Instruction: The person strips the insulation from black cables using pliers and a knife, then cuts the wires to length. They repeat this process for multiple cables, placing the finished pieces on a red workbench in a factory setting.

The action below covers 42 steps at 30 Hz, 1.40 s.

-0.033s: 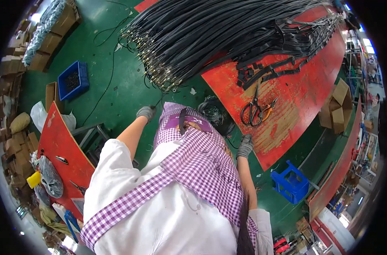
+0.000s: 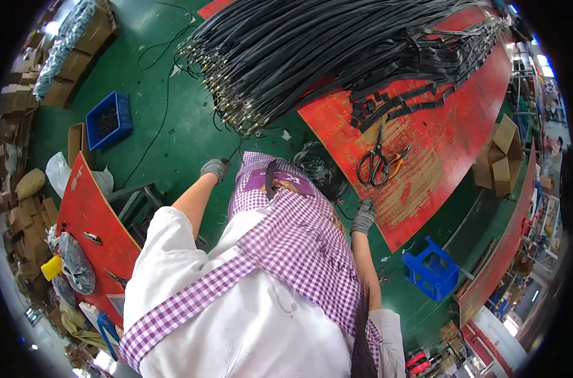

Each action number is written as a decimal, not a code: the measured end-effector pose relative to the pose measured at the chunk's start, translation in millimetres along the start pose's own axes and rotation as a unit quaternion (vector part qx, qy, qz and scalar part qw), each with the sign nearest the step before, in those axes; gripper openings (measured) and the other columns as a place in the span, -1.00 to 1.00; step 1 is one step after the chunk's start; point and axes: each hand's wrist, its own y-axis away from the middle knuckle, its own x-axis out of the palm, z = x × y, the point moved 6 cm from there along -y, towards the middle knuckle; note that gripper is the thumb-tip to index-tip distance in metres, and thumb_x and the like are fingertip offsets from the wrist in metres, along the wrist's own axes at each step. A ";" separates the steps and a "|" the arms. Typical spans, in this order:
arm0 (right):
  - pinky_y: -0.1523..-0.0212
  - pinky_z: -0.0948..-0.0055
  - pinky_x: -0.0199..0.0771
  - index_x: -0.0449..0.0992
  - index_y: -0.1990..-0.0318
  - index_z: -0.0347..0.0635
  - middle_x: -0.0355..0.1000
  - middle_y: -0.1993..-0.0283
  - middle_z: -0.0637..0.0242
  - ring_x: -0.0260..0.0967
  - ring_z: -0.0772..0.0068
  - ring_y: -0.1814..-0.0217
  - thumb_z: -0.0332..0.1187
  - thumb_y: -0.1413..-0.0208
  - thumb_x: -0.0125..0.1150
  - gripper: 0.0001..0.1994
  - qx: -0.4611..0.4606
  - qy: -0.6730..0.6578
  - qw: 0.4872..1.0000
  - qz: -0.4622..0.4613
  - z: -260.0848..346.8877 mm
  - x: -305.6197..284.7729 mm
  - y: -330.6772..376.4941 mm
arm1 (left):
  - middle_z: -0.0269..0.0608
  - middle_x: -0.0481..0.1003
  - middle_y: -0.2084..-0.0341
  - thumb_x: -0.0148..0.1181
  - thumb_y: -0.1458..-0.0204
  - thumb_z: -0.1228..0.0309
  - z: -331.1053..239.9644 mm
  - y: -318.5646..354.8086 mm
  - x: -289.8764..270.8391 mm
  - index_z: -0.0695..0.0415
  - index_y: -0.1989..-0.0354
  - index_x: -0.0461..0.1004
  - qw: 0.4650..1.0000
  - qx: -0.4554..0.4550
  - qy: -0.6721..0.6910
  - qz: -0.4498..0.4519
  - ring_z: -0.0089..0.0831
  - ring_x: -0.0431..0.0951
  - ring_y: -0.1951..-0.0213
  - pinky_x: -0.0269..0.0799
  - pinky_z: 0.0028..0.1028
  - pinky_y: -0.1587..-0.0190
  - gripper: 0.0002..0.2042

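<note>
Both my hands wear grey gloves. Out to the left, my left hand (image 2: 216, 167) is closed on a black cable (image 2: 237, 148) that runs up toward the hanging ends of a big bundle. That bundle of black cables (image 2: 311, 50), with brass-coloured metal ends, lies across the far table. My right hand (image 2: 363, 216) is at the near left edge of the red table (image 2: 450, 157), fingers drawn together. A thin dark cord curves close to it, but what the fingers hold is too small to make out. Black-handled scissors (image 2: 373, 169) and orange-handled pliers (image 2: 397, 162) lie on the tabletop beyond this hand.
Coiled black wire (image 2: 321, 167) hangs beside the table edge. A blue stool (image 2: 431, 269) stands right, an open cardboard box (image 2: 499, 157) beyond it. At left are a blue crate (image 2: 108, 121) of small dark parts and another red table (image 2: 100, 214). Loose wire crosses the green floor.
</note>
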 end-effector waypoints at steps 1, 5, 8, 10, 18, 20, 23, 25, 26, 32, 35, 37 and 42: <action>0.52 0.49 0.13 0.37 0.51 -0.23 0.25 0.64 0.40 0.15 0.51 0.60 0.02 -0.01 -0.21 -0.54 0.003 -0.004 1.000 -0.004 -3.6 -0.2 -0.3 | -0.08 0.42 0.35 -0.12 0.14 0.22 -13.3 17.6 -21.6 0.12 0.32 0.43 0.999 -0.006 -0.024 0.025 -0.17 0.43 0.29 0.31 -0.32 0.23 -0.70; 0.55 0.52 0.13 0.37 0.53 -0.22 0.25 0.65 0.41 0.14 0.56 0.61 0.01 -0.02 -0.21 -0.56 0.021 -0.079 0.997 0.003 -24.3 4.2 -4.8 | -0.03 0.40 0.30 -0.11 0.16 0.25 -22.8 18.2 -34.3 0.14 0.32 0.43 0.974 -0.024 -0.174 0.143 -0.16 0.40 0.23 0.30 -0.28 0.20 -0.70; 0.57 0.53 0.12 0.38 0.54 -0.21 0.24 0.66 0.42 0.13 0.59 0.62 0.00 -0.01 -0.19 -0.57 0.019 -0.055 0.998 -0.021 -33.2 -0.5 -1.9 | -0.03 0.40 0.30 -0.06 0.14 0.17 -45.8 18.5 -48.2 0.15 0.27 0.39 0.983 0.036 -0.177 0.027 -0.11 0.39 0.24 0.30 -0.27 0.21 -0.65; 0.58 0.54 0.11 0.38 0.54 -0.21 0.23 0.67 0.43 0.13 0.58 0.63 0.00 -0.01 -0.19 -0.57 0.015 -0.035 0.999 -0.025 -32.8 -3.8 -0.4 | -0.03 0.40 0.32 -0.05 0.14 0.16 -80.9 6.7 -64.4 0.19 0.32 0.39 0.990 0.051 -0.126 -0.032 -0.07 0.39 0.28 0.31 -0.24 0.26 -0.66; 0.58 0.55 0.07 0.38 0.55 -0.21 0.21 0.68 0.44 0.11 0.57 0.63 0.00 -0.01 -0.19 -0.56 -0.006 -0.030 0.999 -0.016 -30.4 -2.2 6.3 | 0.00 0.41 0.38 0.00 0.17 0.28 -152.6 14.1 -95.5 0.12 0.32 0.40 0.994 0.090 -0.032 -0.052 -0.12 0.40 0.27 0.32 -0.28 0.27 -0.75; 0.58 0.55 0.07 0.38 0.56 -0.21 0.21 0.68 0.44 0.11 0.57 0.63 0.01 -0.01 -0.19 -0.56 -0.029 -0.044 0.998 -0.043 -55.4 -5.5 0.9 | -0.06 0.41 0.35 -0.04 0.16 0.31 -168.2 6.7 -89.8 0.05 0.31 0.41 0.989 0.129 -0.058 -0.045 -0.14 0.40 0.25 0.33 -0.29 0.26 -0.77; 0.57 0.56 0.08 0.39 0.56 -0.21 0.22 0.68 0.45 0.12 0.58 0.63 0.01 0.00 -0.18 -0.56 0.000 -0.028 1.000 0.001 -18.6 0.6 11.8 | 0.01 0.40 0.45 -0.13 0.09 0.27 -141.8 -2.4 -80.2 0.10 0.35 0.37 0.979 0.171 -0.065 -0.092 -0.07 0.40 0.38 0.29 -0.23 0.37 -0.78; 0.56 0.55 0.09 0.39 0.56 -0.21 0.22 0.68 0.44 0.12 0.58 0.62 0.01 0.00 -0.18 -0.56 0.003 -0.028 0.999 -0.017 -20.2 -3.2 12.0 | 0.00 0.41 0.45 -0.13 0.09 0.27 -150.8 7.2 -84.7 0.10 0.36 0.37 0.974 0.184 -0.089 -0.094 -0.08 0.40 0.36 0.30 -0.24 0.36 -0.78; 0.56 0.55 0.09 0.39 0.55 -0.21 0.23 0.68 0.43 0.12 0.58 0.62 0.01 0.00 -0.18 -0.56 0.003 -0.029 0.999 -0.024 -20.8 -3.9 11.4 | -0.01 0.41 0.45 -0.14 0.08 0.27 -148.5 9.0 -84.7 0.09 0.36 0.37 0.975 0.178 -0.090 -0.094 -0.08 0.40 0.36 0.30 -0.24 0.35 -0.78; 0.54 0.50 0.14 0.38 0.55 -0.23 0.26 0.66 0.36 0.16 0.51 0.60 -0.01 -0.01 -0.19 -0.56 0.002 -0.021 0.999 -0.032 -33.2 -3.7 13.9 | -0.03 0.41 0.37 -0.10 0.10 0.23 -134.1 14.7 -89.2 0.08 0.35 0.36 0.977 0.159 -0.094 -0.103 -0.14 0.41 0.28 0.32 -0.27 0.32 -0.77; 0.51 0.44 0.19 0.38 0.54 -0.25 0.30 0.63 0.31 0.20 0.46 0.57 -0.04 -0.03 -0.21 -0.57 -0.047 -0.006 0.997 -0.057 -17.5 -3.4 21.4 | -0.03 0.41 0.39 -0.10 0.10 0.18 -114.8 -13.3 -76.0 0.07 0.37 0.36 0.981 0.141 -0.071 -0.112 -0.14 0.41 0.28 0.31 -0.26 0.31 -0.76; 0.49 0.36 0.22 0.38 0.48 -0.26 0.31 0.59 0.12 0.22 0.19 0.57 -0.09 -0.04 -0.24 -0.60 -0.070 0.085 0.993 -0.032 -19.3 -3.0 24.8 | -0.04 0.41 0.38 -0.09 0.11 0.11 -120.9 10.1 -86.8 0.05 0.36 0.36 0.984 0.105 -0.074 -0.125 -0.15 0.42 0.30 0.31 -0.25 0.30 -0.71; 0.14 0.16 0.21 0.17 -0.01 0.00 0.19 0.05 0.01 0.23 -0.05 0.18 -0.28 -0.04 -0.30 -0.65 -0.136 0.309 0.940 0.039 -19.5 10.5 15.8 | -0.02 0.43 0.43 -0.22 0.08 -0.03 -124.4 32.2 -98.3 -0.01 0.26 0.35 0.974 0.093 -0.165 -0.125 -0.09 0.44 0.37 0.33 -0.18 0.37 -0.59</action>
